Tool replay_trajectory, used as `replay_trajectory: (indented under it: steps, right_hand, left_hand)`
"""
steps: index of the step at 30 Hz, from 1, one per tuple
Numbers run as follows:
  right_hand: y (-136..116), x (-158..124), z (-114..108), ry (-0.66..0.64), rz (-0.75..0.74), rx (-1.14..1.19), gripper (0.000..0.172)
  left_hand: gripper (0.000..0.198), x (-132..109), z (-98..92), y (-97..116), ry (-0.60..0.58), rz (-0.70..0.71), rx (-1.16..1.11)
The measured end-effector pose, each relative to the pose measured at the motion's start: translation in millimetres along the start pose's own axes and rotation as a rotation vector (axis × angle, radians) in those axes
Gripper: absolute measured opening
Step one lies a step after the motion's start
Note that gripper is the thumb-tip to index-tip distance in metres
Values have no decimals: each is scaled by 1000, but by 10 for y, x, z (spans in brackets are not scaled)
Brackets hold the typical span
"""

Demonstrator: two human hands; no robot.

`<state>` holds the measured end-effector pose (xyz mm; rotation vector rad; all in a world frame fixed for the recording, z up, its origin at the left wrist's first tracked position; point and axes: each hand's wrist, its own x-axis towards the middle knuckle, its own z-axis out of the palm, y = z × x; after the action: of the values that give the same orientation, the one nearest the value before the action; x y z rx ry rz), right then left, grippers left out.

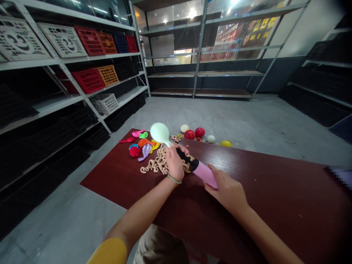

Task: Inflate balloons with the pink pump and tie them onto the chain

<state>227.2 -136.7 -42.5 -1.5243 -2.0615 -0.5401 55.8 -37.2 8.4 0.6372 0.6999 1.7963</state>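
2 bare hands over a dark red table [275, 205], head view only. Left hand [175, 163] wrapped tight around the black nozzle end of a pink hand pump [205, 174], fingers closed, pinching the neck of a pale green balloon [160, 132] that sits half inflated just above the fist. Right hand [227, 189] closed round the rear of the pump's pink barrel, pump lying tilted, rear end low near the tabletop. Right under the left hand, a pile of tan curly rubber bands [156, 165]. Just past that, a bunch of flat balloons [140, 143] in pink, orange, purple, blue, green. Farther back, near the table's far edge, 5 small inflated balloons [200, 132] in cream, red and yellow. Off to the left, metal shelves with plastic crates [90, 79] in white, red, orange.
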Motion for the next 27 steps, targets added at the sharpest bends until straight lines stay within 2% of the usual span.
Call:
replay_trajectory:
  steps: [3,6,9,13,16,18,21,25,27]
  right_hand:
    - [-86,37,-14,0,20,-8,49]
    - [-105,64,-10,-39,-24,-37,48]
    - [1,62,-5,-69,-63,-60,47]
    - [260,39,-16,-50,-138,-99,44]
    - [364,16,-13,-54,-159,-111,44]
    - [340,-6,-1,-64,-145,-114,46]
    - [197,-36,14,-75,-80,-97,47]
    - [16,-44,12,-77,16,-45,48]
    - [5,-39,14,-79,8,-15,47]
  left_hand:
    - [19,-108,9,-120,-12,-59,-12]
    - [17,-30,-47,-116,51,-143,-41]
    - [13,174,-123,-25,129,-177,-54]
    - [12,463,-247,169,246,-176,-101]
    - [17,552,-287,281,277,-165,-154]
    - [19,505,-244,278,281,-146,-183]
    - [20,276,-96,129,234,-116,-152]
    - [26,-86,67,-158,98,-205,-58]
    - [27,-155,81,-230,49,-233,-37]
